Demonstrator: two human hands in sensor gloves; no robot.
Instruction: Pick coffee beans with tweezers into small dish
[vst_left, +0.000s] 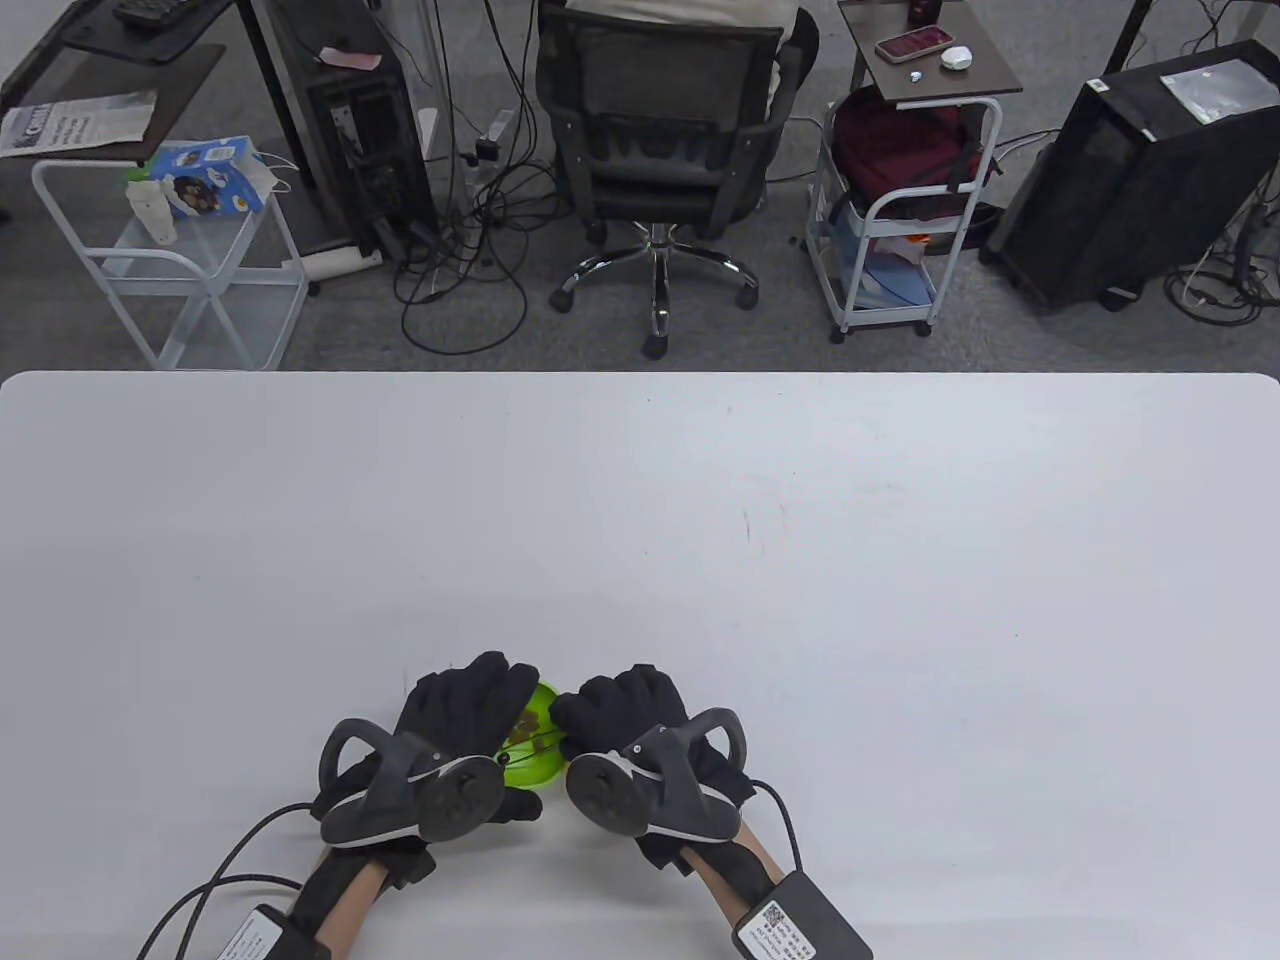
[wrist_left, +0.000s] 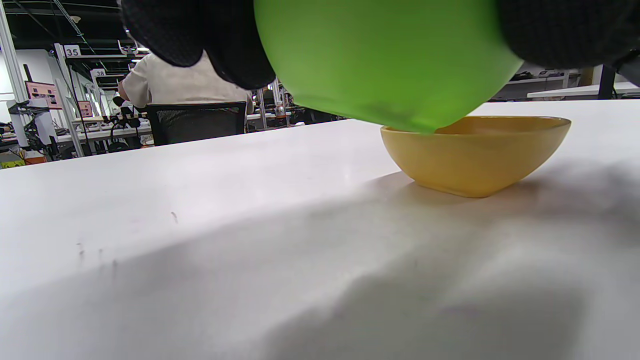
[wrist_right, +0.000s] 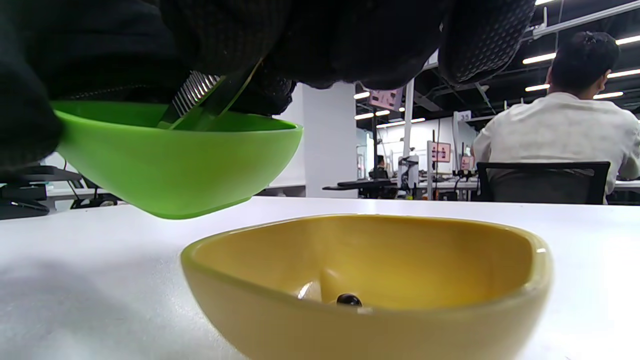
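the left hand (vst_left: 455, 735) held the green bowl (vst_left: 535, 752) of coffee beans (vst_left: 527, 730) aloft above the yellow dish (wrist_right: 370, 280); the right hand (vst_left: 625, 725) pinched the tweezers (wrist_right: 200, 100), tips dipped in. beans likely light, hard, slippery, best nipped across the middle.

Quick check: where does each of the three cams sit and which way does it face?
Table view: high, looking down the table toward the office; left hand and right hand with trackers flank the green bowl.
Left wrist view: near table level, under the lifted green bowl, facing the yellow dish; gloved fingers on top.
Right wrist view: low, behind the yellow dish holding one coffee bean; tweezers dip into the green bowl.
Both wrist views share both vessels.
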